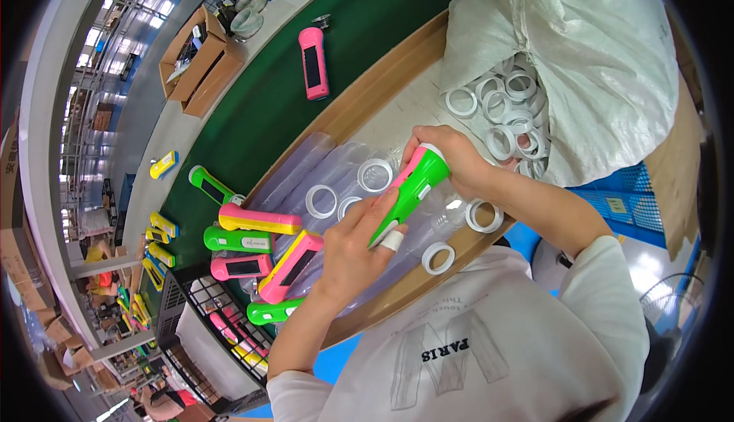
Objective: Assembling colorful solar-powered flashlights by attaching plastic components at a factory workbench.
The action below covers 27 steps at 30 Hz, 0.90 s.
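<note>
A green and pink flashlight (415,190) slants between my two hands above a cardboard tray. My left hand (355,245) is wrapped round its lower body; a white band (393,239) circles one finger. At the wider head end, my right hand (456,157) closes round the rim, where a white ring edge (433,149) shows. Its fingertips are partly hidden behind the head. Below lie clear plastic tubes (289,176) and several loose white rings (425,259). To the left, several pink, green and yellow flashlights (260,220) lie in a heap.
A white woven sack (589,63) spills white rings at the right. Beyond the tray's cardboard wall (359,78), a green belt (252,128) carries a pink flashlight (313,63). A black wire basket (218,300) stands lower left; an open carton (200,70) sits at the far side.
</note>
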Each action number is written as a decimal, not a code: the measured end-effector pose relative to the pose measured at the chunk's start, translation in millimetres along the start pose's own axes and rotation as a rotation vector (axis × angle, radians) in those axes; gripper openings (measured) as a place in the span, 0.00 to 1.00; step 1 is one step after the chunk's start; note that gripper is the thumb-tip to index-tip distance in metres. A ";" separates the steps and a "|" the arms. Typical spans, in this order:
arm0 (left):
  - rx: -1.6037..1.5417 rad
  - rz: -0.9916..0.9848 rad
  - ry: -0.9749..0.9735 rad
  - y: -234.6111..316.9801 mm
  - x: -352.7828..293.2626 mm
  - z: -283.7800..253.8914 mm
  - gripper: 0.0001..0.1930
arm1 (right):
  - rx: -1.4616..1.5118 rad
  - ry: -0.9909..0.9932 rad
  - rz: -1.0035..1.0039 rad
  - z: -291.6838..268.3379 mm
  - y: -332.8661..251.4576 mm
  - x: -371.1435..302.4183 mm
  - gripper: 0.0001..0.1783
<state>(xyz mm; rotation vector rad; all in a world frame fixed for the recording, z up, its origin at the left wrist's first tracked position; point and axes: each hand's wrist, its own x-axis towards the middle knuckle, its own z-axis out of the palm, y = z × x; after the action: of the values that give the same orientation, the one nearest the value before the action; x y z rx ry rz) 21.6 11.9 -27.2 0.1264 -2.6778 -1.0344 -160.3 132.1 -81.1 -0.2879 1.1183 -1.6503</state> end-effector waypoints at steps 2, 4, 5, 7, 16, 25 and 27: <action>0.081 0.021 0.035 -5.5 -2.2 6.4 0.28 | -0.070 0.096 0.012 2.3 -3.5 3.5 0.22; 0.026 -0.007 0.086 -12.2 -7.4 12.3 0.28 | -0.102 0.042 0.031 5.8 -12.4 2.8 0.22; -0.033 -0.037 0.136 -12.7 -11.8 14.2 0.28 | -0.056 0.046 0.010 12.1 -16.5 -2.2 0.23; -0.124 -0.185 0.114 -4.0 -22.7 19.1 0.30 | 0.017 -0.006 -0.015 12.1 -22.8 -10.4 0.23; -1.377 -0.800 -0.012 33.8 -54.6 58.2 0.25 | 0.323 -0.125 -0.233 44.3 6.5 -30.7 0.20; -1.966 -0.585 -0.219 50.7 -75.6 55.6 0.30 | 0.886 -0.451 -0.361 55.7 28.7 -36.2 0.14; -1.205 -0.601 -0.027 43.9 -75.9 57.0 0.26 | 0.572 -0.268 -0.356 53.8 20.7 -44.8 0.14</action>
<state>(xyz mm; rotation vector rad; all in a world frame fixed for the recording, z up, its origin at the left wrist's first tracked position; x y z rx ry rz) 79.3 94.6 -54.6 0.6585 -1.5909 -2.5842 -93.4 142.5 -53.8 -0.3322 0.3765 -2.0937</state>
